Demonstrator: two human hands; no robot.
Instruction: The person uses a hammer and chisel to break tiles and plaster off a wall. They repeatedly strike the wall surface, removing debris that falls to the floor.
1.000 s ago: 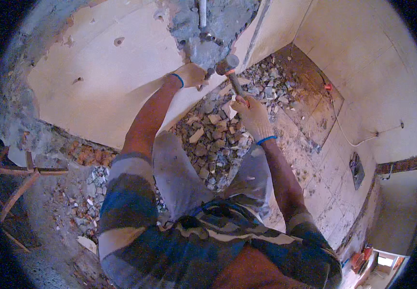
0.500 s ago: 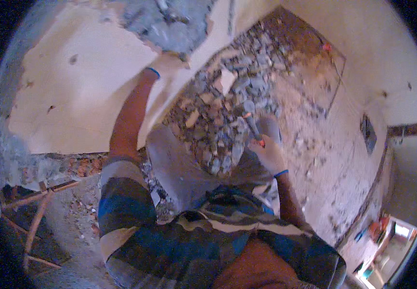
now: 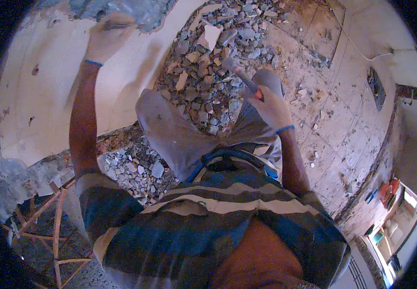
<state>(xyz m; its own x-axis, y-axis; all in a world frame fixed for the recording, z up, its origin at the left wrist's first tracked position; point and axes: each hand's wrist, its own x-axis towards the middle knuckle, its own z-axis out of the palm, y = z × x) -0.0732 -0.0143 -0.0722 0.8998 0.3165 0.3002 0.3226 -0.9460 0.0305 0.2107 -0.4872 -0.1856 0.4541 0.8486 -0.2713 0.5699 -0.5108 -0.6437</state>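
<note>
My left hand [image 3: 106, 39], in a pale glove with a blue cuff, is raised against the cream plastered wall [image 3: 49, 86] and grips a thin chisel [image 3: 122, 25] at the edge of a bare grey patch [image 3: 136, 12]. My right hand [image 3: 272, 108], gloved the same way, hangs lower over my right leg and holds a hammer [image 3: 241, 73] by its handle, its head pointing toward the rubble. My grey shorts and striped shirt fill the lower middle.
A heap of broken plaster and stone rubble [image 3: 208, 62] covers the floor by the wall base. Dusty floor tiles [image 3: 333, 111] stretch right. A wooden frame of slats [image 3: 49, 226] stands at lower left. A doorway [image 3: 401, 216] opens at lower right.
My right hand has dropped away from the wall with the hammer, down to beside my leg. My left hand stays up at the chipped patch. The view has tilted downward.
</note>
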